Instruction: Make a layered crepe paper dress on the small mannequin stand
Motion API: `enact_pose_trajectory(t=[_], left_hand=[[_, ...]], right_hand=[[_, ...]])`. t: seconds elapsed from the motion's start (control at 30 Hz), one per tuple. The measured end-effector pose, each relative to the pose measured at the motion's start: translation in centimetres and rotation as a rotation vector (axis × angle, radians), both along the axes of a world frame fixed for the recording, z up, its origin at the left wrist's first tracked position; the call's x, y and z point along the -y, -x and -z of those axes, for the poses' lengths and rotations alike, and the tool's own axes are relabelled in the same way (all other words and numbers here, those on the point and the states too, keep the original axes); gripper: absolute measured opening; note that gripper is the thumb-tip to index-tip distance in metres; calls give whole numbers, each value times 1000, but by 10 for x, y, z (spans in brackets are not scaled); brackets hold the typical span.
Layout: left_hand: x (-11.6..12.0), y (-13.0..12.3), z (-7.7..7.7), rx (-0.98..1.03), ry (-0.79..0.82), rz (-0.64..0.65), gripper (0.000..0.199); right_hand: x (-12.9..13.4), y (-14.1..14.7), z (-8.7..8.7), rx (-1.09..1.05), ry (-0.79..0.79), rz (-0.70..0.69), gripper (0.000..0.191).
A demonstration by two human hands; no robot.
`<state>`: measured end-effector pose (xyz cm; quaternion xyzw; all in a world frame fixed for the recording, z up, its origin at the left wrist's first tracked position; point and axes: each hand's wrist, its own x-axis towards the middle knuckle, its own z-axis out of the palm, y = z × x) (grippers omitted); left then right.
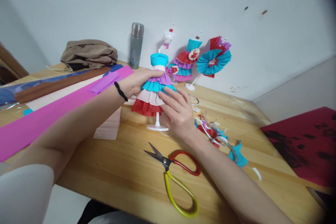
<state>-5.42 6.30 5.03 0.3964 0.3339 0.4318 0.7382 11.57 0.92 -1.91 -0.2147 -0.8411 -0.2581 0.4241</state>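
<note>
A small mannequin on a white stand (157,122) wears a paper dress (151,96) with a turquoise top and ruffled tiers of purple, turquoise, pale pink and red. My left hand (145,78) grips the dress at its waist, with the thumb across the purple tier and the other fingers hidden behind. My right hand (178,110) rests against the right side of the skirt, fingers spread over the turquoise and pale tiers. Open scissors (166,162) with one red and one yellow handle lie on the table in front of the stand.
Behind stand a grey flask (137,45) and more dressed mannequins (194,47). Crepe paper strips (65,105) and a brown cloth (89,53) lie at left. Paper scraps (238,155) litter the wooden table (110,171) at right, near a red panel (309,143).
</note>
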Motion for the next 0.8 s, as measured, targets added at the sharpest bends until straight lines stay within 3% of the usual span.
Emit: enact_pose_trajectory(t=[0.17,0.33,0.43,0.57,0.7,0.8], left_hand=[[5,2,-8,-155,-68,-59,17],[0,6,-5,-164,-136,-30,18],[-5,6,-1,-177,-167,-1,20],[-4,6,-2,-185,-230,30,20],[2,7,-8,-172,-260,32,21],[5,8,-10,-144,-287,51,18]], right_hand=[[4,-2,-7,79,44,-99,12],[12,-7,-20,47,234,-323,28],[15,-7,-25,-63,337,-302,34],[19,-6,-26,-25,576,-308,26],[20,-7,-25,-345,766,-387,20],[14,-10,-28,-721,670,-230,15]])
